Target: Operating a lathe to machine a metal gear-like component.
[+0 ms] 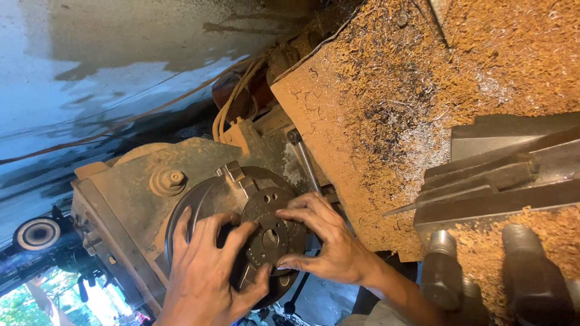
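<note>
A round dark metal disc (270, 236) with a centre hole and several small holes lies against the face of a lathe chuck (208, 196). My left hand (208, 271) spreads over the chuck's lower left, thumb and fingertips touching the disc's edge. My right hand (329, 241) pinches the disc from the right, fingers on its upper rim and thumb under it. One chuck jaw (237, 175) sticks out above the disc.
The rusty lathe headstock (139, 181) is behind the chuck. A slanted panel covered in metal shavings (393, 102) rises to the right. The tool post with a cutting tool (495, 181) and big bolts (444, 265) is at right. Cables (232, 99) run above.
</note>
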